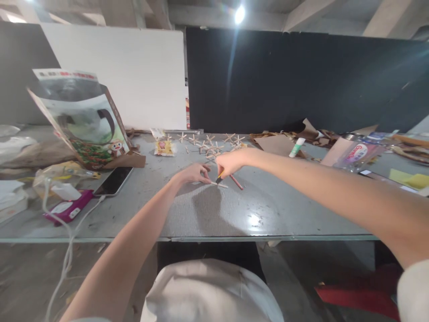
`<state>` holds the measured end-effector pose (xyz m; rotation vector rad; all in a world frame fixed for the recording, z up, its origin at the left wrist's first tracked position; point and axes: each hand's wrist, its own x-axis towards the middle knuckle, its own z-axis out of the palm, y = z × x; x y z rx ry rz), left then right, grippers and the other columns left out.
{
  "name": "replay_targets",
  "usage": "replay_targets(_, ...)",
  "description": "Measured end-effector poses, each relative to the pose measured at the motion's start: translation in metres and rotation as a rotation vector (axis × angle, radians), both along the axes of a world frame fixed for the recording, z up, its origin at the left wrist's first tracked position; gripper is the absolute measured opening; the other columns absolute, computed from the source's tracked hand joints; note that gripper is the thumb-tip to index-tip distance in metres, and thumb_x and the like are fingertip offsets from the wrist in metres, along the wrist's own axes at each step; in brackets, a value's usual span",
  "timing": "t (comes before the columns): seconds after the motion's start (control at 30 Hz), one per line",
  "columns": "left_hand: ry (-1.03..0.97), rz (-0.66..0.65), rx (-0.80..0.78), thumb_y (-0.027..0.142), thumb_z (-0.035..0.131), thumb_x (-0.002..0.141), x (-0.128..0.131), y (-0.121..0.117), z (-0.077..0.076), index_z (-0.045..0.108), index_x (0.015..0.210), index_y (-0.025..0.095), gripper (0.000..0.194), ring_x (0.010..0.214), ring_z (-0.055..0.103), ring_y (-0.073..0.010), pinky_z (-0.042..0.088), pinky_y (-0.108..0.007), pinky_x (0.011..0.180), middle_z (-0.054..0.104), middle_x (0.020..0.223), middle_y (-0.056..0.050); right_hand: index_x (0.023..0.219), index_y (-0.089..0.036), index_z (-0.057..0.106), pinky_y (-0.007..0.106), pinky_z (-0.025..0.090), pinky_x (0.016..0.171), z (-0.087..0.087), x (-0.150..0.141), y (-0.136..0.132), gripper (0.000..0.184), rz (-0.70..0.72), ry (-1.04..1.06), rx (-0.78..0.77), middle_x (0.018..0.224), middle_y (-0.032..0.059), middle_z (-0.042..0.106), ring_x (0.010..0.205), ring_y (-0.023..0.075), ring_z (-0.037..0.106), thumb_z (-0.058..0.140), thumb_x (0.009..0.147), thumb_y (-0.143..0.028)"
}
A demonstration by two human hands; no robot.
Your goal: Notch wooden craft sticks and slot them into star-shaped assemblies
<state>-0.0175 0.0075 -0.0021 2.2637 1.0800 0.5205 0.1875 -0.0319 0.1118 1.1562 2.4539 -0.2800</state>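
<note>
- Grey worktop (281,219) stands before a white panel (134,76) and a black panel (301,80); its front edge faces the person.
- Left hand (193,173): fingertips closed narrowly on one end of a thin pale wooden stick (223,186), which lies low over the middle of the worktop.
- Right hand (233,162): fingers closed around a yellow-and-black craft knife (219,179), tip down at the stick.
- Red pencil (237,182): just beside the right hand, angled toward the front edge.
- Star-shaped stick assemblies (210,145): beyond both hands, toward the rear edge; a yellow snack packet (165,146) lies to their left.
- Left end: printed cardboard box (90,129) near the rear edge; smartphone (114,181) and purple tissue pack (69,208) nearer the front left corner.
- Right of the assemblies: glue stick (296,147), toward the rear edge.
</note>
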Motion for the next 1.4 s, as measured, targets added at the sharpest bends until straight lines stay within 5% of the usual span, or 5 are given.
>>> replay_targets(0.17,0.012,0.011,-0.007,0.038,0.088,0.066,-0.002,0.002,0.0,0.08,0.068,0.022,0.019,0.118,0.069,-0.0292,0.051,-0.035,0.097,0.07,0.141,-0.01,0.069,-0.015,0.07,0.031,0.034,0.057,0.002,-0.014,-0.009,0.03,-0.005,-0.07,0.075,0.055,0.0018,0.057,0.054,0.0158,0.048,0.067,0.091,-0.035)
replay_targets(0.43,0.029,0.024,0.007,0.035,0.086,0.071,0.0,0.0,-0.001,0.081,0.071,0.023,0.013,0.13,0.064,-0.0292,0.047,-0.037,0.107,0.068,0.143,-0.009,0.056,-0.019,0.058,0.03,0.035,0.056,-0.003,-0.01,-0.002,0.037,-0.014,-0.062,0.07,0.053,0.0009,0.054,0.053,0.0151,0.048,0.069,0.088,-0.033)
replay_targets(1.0,-0.01,0.008,-0.02,0.038,0.086,0.066,0.0,0.005,-0.003,0.079,0.07,0.024,0.016,0.126,0.065,-0.0298,0.051,-0.034,0.1,0.072,0.137,-0.009,0.061,-0.019,0.06,0.031,0.032,0.059,-0.006,-0.009,-0.013,0.034,-0.038,-0.078,0.147,0.051,-0.0012,0.047,0.053,0.0158,0.043,0.067,0.091,-0.033)
replay_targets(1.17,-0.249,0.218,-0.099,0.026,0.069,0.077,0.004,0.011,-0.013,0.079,0.086,0.02,0.015,0.1,0.073,-0.0241,0.055,-0.034,0.096,0.081,0.1,-0.008,0.065,-0.019,0.065,0.031,0.033,0.06,-0.007,-0.012,-0.01,0.028,-0.031,-0.092,0.132,0.054,-0.0001,0.051,0.056,0.0176,0.049,0.07,0.089,-0.032)
replay_targets(1.4,-0.413,0.474,-0.043,0.017,0.055,0.082,0.01,0.022,-0.022,0.074,0.09,0.017,0.02,0.1,0.075,-0.0227,0.057,-0.035,0.095,0.081,0.1,-0.01,0.064,-0.017,0.068,0.031,0.033,0.061,-0.008,-0.01,-0.019,0.028,-0.017,-0.043,0.168,0.053,0.0014,0.052,0.056,0.0164,0.049,0.068,0.091,-0.027)
